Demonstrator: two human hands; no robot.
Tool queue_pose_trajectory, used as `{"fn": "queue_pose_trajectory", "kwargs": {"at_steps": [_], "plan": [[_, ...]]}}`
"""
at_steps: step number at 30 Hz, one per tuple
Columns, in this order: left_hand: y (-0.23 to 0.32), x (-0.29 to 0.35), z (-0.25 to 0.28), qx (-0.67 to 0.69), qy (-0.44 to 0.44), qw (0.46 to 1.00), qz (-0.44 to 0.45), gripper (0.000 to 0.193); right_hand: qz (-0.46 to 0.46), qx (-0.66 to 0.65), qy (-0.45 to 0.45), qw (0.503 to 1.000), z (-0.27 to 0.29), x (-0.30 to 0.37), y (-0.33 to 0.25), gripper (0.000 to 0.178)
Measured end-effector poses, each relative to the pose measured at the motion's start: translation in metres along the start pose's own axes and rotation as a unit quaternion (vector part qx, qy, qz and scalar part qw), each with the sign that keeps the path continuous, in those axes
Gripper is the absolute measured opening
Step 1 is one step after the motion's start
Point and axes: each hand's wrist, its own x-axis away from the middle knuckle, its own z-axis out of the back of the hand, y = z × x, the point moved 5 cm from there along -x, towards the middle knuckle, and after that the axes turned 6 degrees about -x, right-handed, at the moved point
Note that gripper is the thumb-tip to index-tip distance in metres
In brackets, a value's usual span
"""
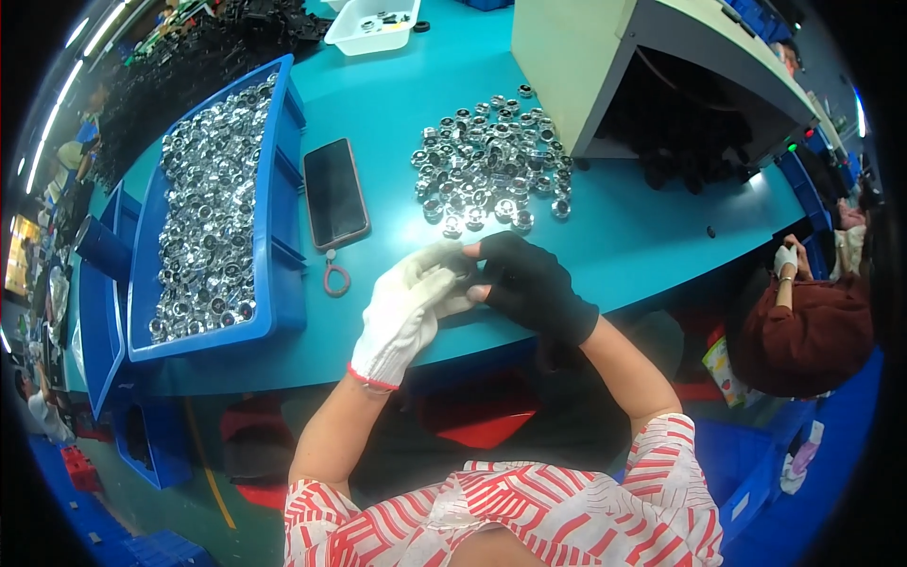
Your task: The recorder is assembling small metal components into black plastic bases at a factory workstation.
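A white-gloved left hand (408, 291) and a black-gloved right hand (534, 283) meet over the near side of a teal table (378, 104), fingers curled inward; what they grasp, if anything, cannot be told. Silvery round parts (491, 163) lie just beyond, right of a phone (335, 194) and a filled blue bin (276, 310).

Bare bench (642, 236) is stretching right of the hands (529, 283) and ahead-left, between a phone (335, 194) and silvery parts (491, 161); those parts are blocking straight ahead, a blue bin (280, 198) is walling off the left.
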Motion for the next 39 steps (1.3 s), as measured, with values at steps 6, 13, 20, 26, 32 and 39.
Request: {"fn": "queue_pose_trajectory", "kwargs": {"at_steps": [6,13,20,26,32,39], "plan": [[0.002,-0.001,0.009,-0.004,0.042,0.999,0.01,0.046,-0.006,0.249,0.107,0.963,0.056,-0.011,0.014,0.027],[0.0,-0.004,0.01,0.009,0.065,0.998,-0.004,0.043,0.06,0.33,0.095,0.937,0.04,-0.01,0.03,0.021],[-0.001,-0.002,0.01,-0.012,0.06,0.998,-0.005,0.046,-0.069,-0.013,0.095,0.993,0.022,-0.011,0.001,0.021],[0.005,0.002,0.0,-0.02,0.028,0.999,-0.016,0.05,-0.022,-0.135,0.049,0.989,-0.007,-0.015,0.001,0.022],[-0.002,0.002,0.006,-0.027,0.056,0.998,-0.013,0.05,-0.045,-0.12,0.109,0.986,-0.004,-0.013,0.004,0.013],[0.001,-0.005,0.007,-0.017,0.058,0.998,-0.021,0.05,0.019,-0.048,0.02,0.998,0.0,-0.018,-0.003,0.02]]}}
